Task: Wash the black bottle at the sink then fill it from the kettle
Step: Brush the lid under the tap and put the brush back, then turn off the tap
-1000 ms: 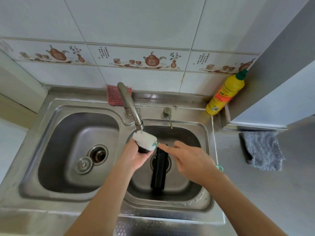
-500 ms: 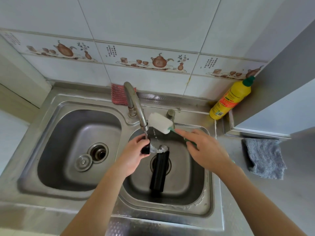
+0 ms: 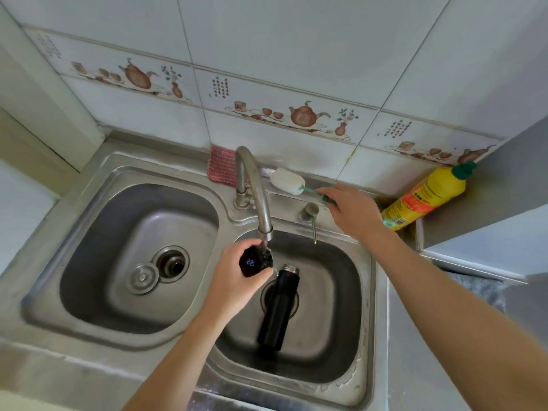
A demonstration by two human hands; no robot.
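We are leaving the black bottle (image 3: 278,304) lying on its side, mouth open, over the drain of the right basin of the sink (image 3: 367,292); just beyond it our left hand (image 3: 234,280) is curling closed around the black lid (image 3: 255,261), holding it under the tap (image 3: 254,191), and we should be turning it so water reaches its underside. Farther back our right hand (image 3: 351,213) is pinching the bottle brush (image 3: 292,183) by its green handle at the back ledge; we should be laying it flat there

White wall tiles (image 3: 296,40) rise behind the steel double sink (image 3: 89,292), crossed by a teapot-patterned border strip (image 3: 299,117); a grey tabletop (image 3: 415,366) lies right of it.
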